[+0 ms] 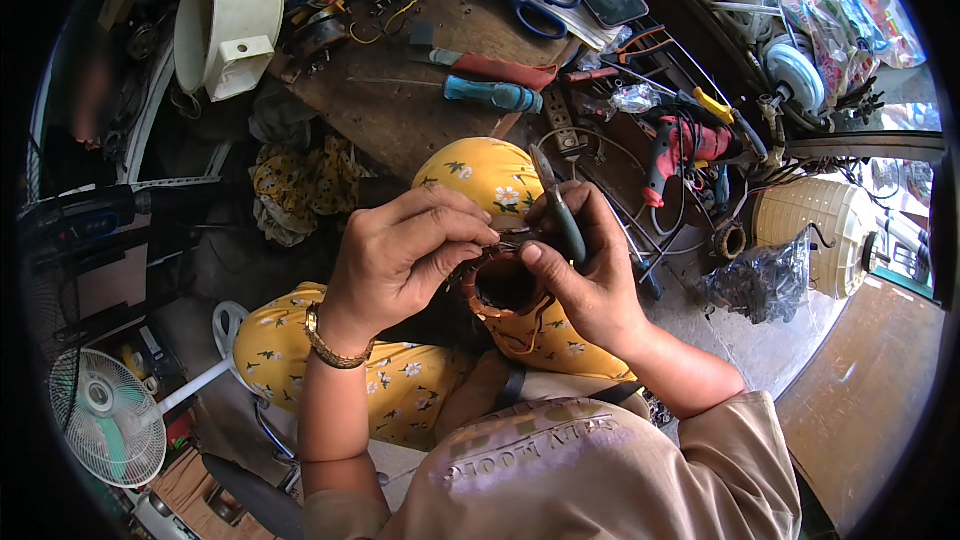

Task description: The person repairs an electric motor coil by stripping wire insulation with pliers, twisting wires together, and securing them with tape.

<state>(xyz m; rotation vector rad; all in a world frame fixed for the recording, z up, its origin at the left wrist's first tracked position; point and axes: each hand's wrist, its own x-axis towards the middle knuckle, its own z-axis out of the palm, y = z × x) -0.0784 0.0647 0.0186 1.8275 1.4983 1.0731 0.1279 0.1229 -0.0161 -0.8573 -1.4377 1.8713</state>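
Above the yellow-clad lap (pixel 590 355), the left hand (pixel 412 248) pinches what may be wire (pixel 514 231) at the copper-coloured ring (pixel 490 313), the right hand (pixel 602 275) gripping a tool (pixel 568 230) between fingers, leaving its thumb to brace the rim.

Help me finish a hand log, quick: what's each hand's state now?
Left hand: closed in a pinch at the brown ring; what it pinches cannot be told.
Right hand: closed, holding a dark-handled tool.
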